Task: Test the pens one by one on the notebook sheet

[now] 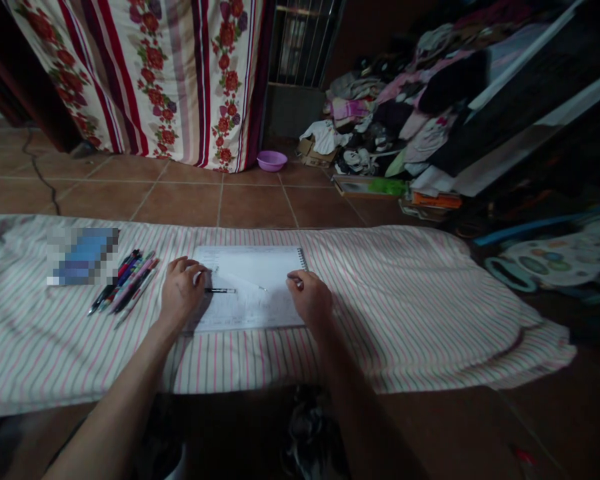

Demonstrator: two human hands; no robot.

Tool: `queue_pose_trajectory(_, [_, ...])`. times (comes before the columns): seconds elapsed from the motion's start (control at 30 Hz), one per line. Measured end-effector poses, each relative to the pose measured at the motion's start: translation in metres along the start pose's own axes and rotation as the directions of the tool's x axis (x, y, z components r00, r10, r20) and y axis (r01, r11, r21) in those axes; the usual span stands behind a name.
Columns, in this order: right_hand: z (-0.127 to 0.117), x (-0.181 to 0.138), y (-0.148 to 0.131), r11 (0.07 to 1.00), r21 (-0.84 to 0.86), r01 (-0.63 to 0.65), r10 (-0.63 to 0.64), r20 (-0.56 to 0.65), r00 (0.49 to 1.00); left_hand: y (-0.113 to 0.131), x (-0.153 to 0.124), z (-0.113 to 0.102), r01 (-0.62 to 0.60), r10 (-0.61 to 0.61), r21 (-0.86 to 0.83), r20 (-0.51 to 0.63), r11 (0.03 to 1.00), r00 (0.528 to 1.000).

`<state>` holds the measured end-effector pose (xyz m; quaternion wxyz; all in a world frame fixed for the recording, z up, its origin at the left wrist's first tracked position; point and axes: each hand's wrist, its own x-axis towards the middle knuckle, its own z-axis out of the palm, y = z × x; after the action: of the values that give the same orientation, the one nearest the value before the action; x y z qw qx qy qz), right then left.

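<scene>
A white spiral notebook lies open on the striped cloth, its coil along the right side. My left hand rests over its left edge with fingers curled and closed; whatever they pinch is too small to tell. A short dark pen barrel lies on the page, one end against or under that hand; I cannot tell whether it is gripped. A thin pen refill lies slanted across the page's middle. My right hand is at the notebook's right edge, thumb and fingers pinched together, with any held thing hidden.
Several pens lie bunched left of my left hand, beside a blurred-out blue rectangular item. The striped cloth covers the low surface. Beyond, a purple basin stands on the tiled floor near a floral curtain and a clothes pile.
</scene>
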<state>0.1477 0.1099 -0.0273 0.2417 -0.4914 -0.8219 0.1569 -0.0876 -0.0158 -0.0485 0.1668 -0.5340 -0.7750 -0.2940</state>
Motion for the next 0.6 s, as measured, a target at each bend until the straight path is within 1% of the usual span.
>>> queue_pose_trajectory(0.1, [0.006, -0.003, -0.004, 0.999, 0.006, 0.041, -0.041, 0.070, 0.997, -0.006, 0.002, -0.002, 0.026, -0.026, 0.016, 0.005, 1.000, 1.000])
queue_pose_trajectory(0.23, [0.012, -0.004, -0.010, 0.997, 0.001, 0.074, -0.074, 0.153, 0.986, -0.007, 0.003, -0.002, 0.042, -0.042, 0.026, 0.021, 0.999, 0.999])
queue_pose_trajectory(0.4, [0.013, -0.005, -0.016, 0.996, -0.011, 0.085, -0.081, 0.204, 0.976, -0.005, 0.003, 0.000, 0.058, -0.059, 0.022, 0.043, 0.998, 0.997])
queue_pose_trajectory(0.6, [0.013, -0.008, -0.025, 0.993, -0.077, 0.087, -0.065, 0.253, 0.965, -0.004, 0.004, -0.001, 0.067, -0.067, 0.002, 0.067, 0.998, 0.996])
